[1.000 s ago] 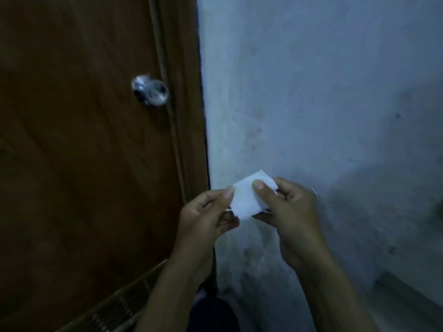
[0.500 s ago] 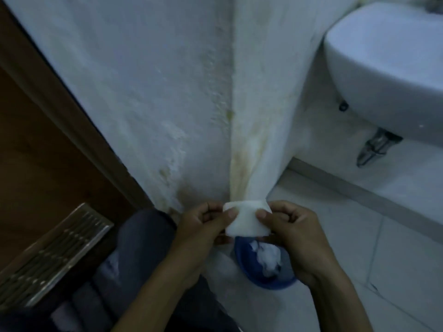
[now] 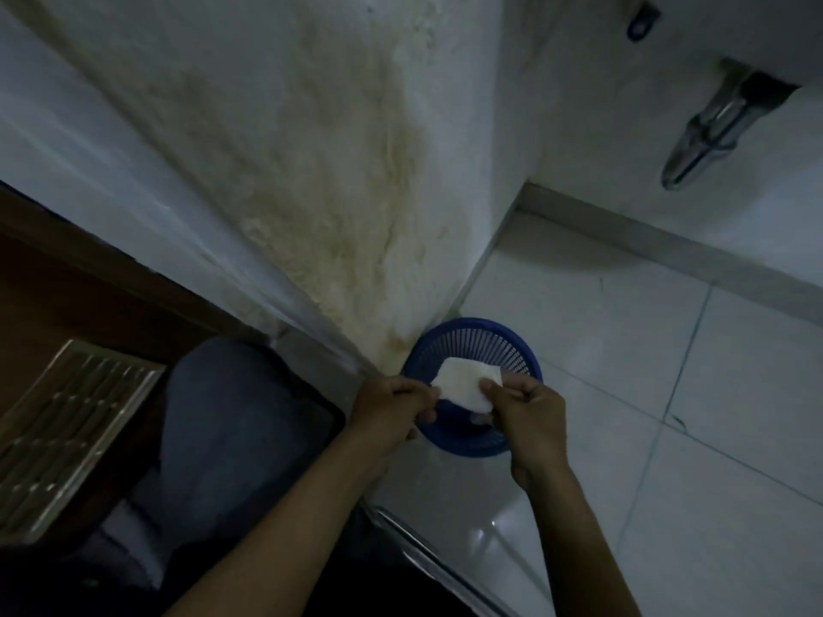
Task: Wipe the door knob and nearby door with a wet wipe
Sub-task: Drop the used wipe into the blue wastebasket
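A white folded wet wipe [image 3: 467, 385] is held between both my hands, low in the middle of the view. My left hand [image 3: 392, 405] pinches its left edge and my right hand [image 3: 525, 416] pinches its right edge. The wipe hangs right above a round blue plastic basket [image 3: 512, 345] on the floor in the wall corner. Only the bottom of the brown wooden door [image 3: 67, 300] shows at the left, with a metal vent grille [image 3: 71, 434] in it. The door knob is out of view.
A stained white wall [image 3: 311, 171] runs to the corner above the basket. A chrome drain pipe [image 3: 708, 135] hangs under a sink at the top right. White floor tiles [image 3: 668, 394] spread to the right. My knee in dark trousers [image 3: 231, 420] is by the door.
The view swung down and right from the door knob to the floor corner. Both hands kept hold of the wipe and lowered it over the blue basket.
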Available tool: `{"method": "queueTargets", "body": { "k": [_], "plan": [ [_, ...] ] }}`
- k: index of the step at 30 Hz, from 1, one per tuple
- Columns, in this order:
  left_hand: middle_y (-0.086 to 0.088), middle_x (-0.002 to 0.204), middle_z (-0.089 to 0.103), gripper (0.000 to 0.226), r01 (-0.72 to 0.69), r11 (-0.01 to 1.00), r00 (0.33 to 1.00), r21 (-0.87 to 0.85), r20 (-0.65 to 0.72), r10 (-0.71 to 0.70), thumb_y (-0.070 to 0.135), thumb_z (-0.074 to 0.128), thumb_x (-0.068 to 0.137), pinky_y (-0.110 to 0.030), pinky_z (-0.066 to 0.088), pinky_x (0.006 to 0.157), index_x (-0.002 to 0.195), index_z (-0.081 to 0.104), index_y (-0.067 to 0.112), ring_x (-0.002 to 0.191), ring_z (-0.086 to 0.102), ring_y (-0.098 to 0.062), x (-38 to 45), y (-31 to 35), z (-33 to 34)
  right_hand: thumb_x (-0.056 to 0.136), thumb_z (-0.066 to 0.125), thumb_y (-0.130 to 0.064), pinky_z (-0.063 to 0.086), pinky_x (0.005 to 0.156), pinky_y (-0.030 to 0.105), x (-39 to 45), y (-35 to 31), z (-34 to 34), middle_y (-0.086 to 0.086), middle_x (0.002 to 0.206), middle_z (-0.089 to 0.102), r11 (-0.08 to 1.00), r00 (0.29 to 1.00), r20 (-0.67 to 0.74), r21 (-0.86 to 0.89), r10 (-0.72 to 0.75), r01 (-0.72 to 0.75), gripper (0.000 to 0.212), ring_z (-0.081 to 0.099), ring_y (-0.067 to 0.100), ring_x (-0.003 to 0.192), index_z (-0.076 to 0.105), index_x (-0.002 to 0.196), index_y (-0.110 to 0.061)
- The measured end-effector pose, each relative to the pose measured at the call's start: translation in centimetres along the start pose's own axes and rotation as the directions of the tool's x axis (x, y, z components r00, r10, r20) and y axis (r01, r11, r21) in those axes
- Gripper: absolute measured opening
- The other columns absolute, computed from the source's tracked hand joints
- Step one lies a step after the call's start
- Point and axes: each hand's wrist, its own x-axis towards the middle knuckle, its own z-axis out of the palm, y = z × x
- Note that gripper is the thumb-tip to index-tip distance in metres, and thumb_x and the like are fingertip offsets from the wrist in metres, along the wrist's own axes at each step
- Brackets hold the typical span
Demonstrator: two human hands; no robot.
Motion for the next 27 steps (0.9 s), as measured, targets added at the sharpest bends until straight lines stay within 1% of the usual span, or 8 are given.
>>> {"method": "queueTargets", "body": {
  "k": [5, 8, 11, 13, 15, 17, 22, 27],
  "plan": [
    [-0.002, 0.080, 0.071, 0.016, 0.019, 0.995, 1.000, 0.101, -0.004, -0.018, 0.034, 0.071, 0.083, -0.025, 0.054, 0.063, 0.076, 0.070, 0.019, 0.068, 0.066, -0.004, 1.1, -1.2, 0.9, 0.081, 0.071, -0.011, 0.058, 0.068, 0.041, 3.7, 6.5, 1.4, 0.013, 0.084, 0.071, 0.979, 0.994, -0.112, -0.204, -0.002, -0.021, 0.011, 0.067, 0.027, 0.077, 0.064, 0.076, -0.017],
    [0.004, 0.087, 0.068, 0.026, 0.055, 0.994, 0.998, 0.094, 0.027, -0.057, 0.040, 0.070, 0.082, -0.025, 0.053, 0.070, 0.095, 0.068, 0.018, 0.080, 0.064, -0.005, 1.4, -1.5, 1.4, 0.082, 0.070, -0.008, 0.058, 0.066, 0.044, 5.1, 9.6, 2.0, 0.013, 0.080, 0.071, 0.968, 0.991, -0.127, -0.242, 0.034, -0.064, 0.008, 0.067, 0.027, 0.073, 0.067, 0.076, -0.011],
    [0.002, 0.088, 0.066, 0.028, 0.068, 0.996, 0.997, 0.059, 0.026, -0.070, 0.038, 0.069, 0.083, -0.030, 0.054, 0.078, 0.101, 0.065, 0.017, 0.082, 0.062, -0.008, 1.5, -1.5, 1.6, 0.083, 0.069, -0.008, 0.054, 0.054, 0.029, 6.3, 11.7, 2.3, 0.011, 0.074, 0.070, 0.951, 0.983, -0.174, -0.288, 0.065, -0.114, 0.020, 0.064, 0.019, 0.061, 0.063, 0.066, -0.018],
    [0.000, 0.088, 0.068, 0.019, 0.051, 0.997, 0.998, 0.055, 0.025, -0.053, 0.038, 0.068, 0.084, -0.031, 0.055, 0.078, 0.090, 0.065, 0.020, 0.080, 0.063, -0.008, 1.4, -1.1, 1.5, 0.085, 0.067, -0.010, 0.044, 0.044, 0.015, 6.9, 12.5, 2.6, 0.003, 0.061, 0.064, 0.930, 0.981, -0.169, -0.338, 0.091, -0.145, 0.025, 0.060, 0.016, 0.054, 0.059, 0.061, -0.015],
    [-0.001, 0.094, 0.070, 0.026, 0.031, 0.998, 0.999, 0.063, 0.020, -0.033, 0.040, 0.067, 0.084, -0.031, 0.056, 0.076, 0.098, 0.066, 0.018, 0.085, 0.066, -0.010, 1.6, -0.5, 1.3, 0.085, 0.065, -0.010, 0.034, 0.038, 0.008, 7.4, 13.0, 2.8, -0.002, 0.054, 0.056, 0.910, 0.985, -0.148, -0.389, 0.094, -0.145, 0.026, 0.053, 0.011, 0.050, 0.058, 0.060, -0.010],
    [-0.002, 0.101, 0.070, 0.038, 0.031, 0.997, 1.000, 0.073, -0.001, -0.031, 0.043, 0.065, 0.085, -0.026, 0.054, 0.069, 0.111, 0.065, 0.015, 0.089, 0.066, -0.012, 1.7, -0.1, 1.1, 0.088, 0.061, -0.009, 0.042, 0.045, 0.016, 7.8, 13.2, 2.9, 0.005, 0.060, 0.060, 0.896, 0.985, -0.106, -0.410, 0.138, -0.170, 0.023, 0.056, 0.017, 0.055, 0.062, 0.065, -0.006],
    [-0.002, 0.109, 0.069, 0.044, -0.013, 0.997, 1.000, 0.075, -0.023, 0.015, 0.043, 0.065, 0.084, -0.014, 0.048, 0.055, 0.118, 0.063, 0.015, 0.084, 0.066, -0.005, 1.8, 0.3, 0.4, 0.085, 0.052, 0.003, 0.055, 0.068, 0.043, 7.5, 13.7, 2.4, 0.020, 0.080, 0.068, 0.853, 0.981, 0.010, -0.496, 0.192, -0.162, 0.017, 0.064, 0.034, 0.076, 0.064, 0.075, 0.010],
    [-0.001, 0.103, 0.070, 0.041, -0.012, 0.999, 0.999, 0.046, -0.043, 0.014, 0.039, 0.066, 0.084, -0.016, 0.047, 0.054, 0.116, 0.064, 0.013, 0.083, 0.066, -0.007, 1.6, -0.2, -0.1, 0.083, 0.055, 0.003, 0.057, 0.063, 0.052, 6.2, 14.2, 1.6, 0.025, 0.075, 0.068, 0.870, 0.981, 0.031, -0.468, 0.192, -0.155, 0.014, 0.066, 0.038, 0.071, 0.065, 0.075, 0.010]
  ]
}}
